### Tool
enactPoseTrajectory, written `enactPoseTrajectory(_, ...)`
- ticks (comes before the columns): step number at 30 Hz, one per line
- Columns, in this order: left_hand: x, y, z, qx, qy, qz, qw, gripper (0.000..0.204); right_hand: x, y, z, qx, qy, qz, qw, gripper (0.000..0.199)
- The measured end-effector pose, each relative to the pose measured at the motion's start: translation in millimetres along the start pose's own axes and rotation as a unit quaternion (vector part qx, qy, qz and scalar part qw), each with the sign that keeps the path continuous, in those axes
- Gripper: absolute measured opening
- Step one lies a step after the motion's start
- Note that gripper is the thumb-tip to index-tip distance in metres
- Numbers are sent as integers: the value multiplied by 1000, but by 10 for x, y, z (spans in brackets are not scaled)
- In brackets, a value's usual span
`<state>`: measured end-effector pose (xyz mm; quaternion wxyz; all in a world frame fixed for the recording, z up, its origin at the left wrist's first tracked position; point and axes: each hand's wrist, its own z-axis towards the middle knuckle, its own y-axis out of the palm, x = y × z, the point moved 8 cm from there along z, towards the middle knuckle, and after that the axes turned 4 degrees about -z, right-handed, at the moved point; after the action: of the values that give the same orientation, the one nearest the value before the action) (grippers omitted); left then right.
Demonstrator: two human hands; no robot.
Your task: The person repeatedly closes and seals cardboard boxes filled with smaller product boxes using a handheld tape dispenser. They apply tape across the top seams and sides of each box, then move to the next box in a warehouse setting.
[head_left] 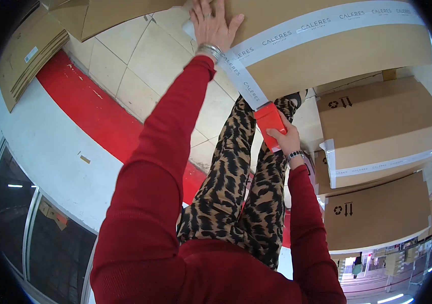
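Note:
A large brown cardboard box (322, 61) lies in front of me, with white printed packing tape (297, 33) running along its top. My left hand (212, 25) rests spread near the box's left end, over the tape there; its palm is hidden. In my right hand (289, 139) is a red tape dispenser (270, 124), held above my legs. A strip of the white tape (246, 83) stretches from the box's near left corner to the dispenser's head. Whether this strip is stuck down along the box's left side I cannot tell.
Closed, taped cartons (378, 116) are stacked at the right. Flattened cardboard sheets (31, 55) lean against the red and white wall (74, 96) at the far left. Pale floor tiles (145, 66) show between wall and box. A dark window (54, 243) is at the lower left.

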<state>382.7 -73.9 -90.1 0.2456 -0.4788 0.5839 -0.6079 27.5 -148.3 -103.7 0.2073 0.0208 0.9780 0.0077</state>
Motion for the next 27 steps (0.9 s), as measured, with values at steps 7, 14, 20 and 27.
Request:
enactPoseTrajectory(7,427,466,-1719,38,-362,-284,887,78,158,-12,330,95,124,210,965,42)
enactPoseTrajectory(14,509,511,-2268,-179,-383,-301,855,87,316,-620,26,216,106,158,958,39)
enactPoseTrajectory(20,96,798,-2187,-353,-371,-256,820,93,725,-1001,-494,232,113,31,966,39)
enactPoseTrajectory(27,-836,-482,-316,158,-241,-44,957,77,739,-1069,-975,229,162,-61,958,59)
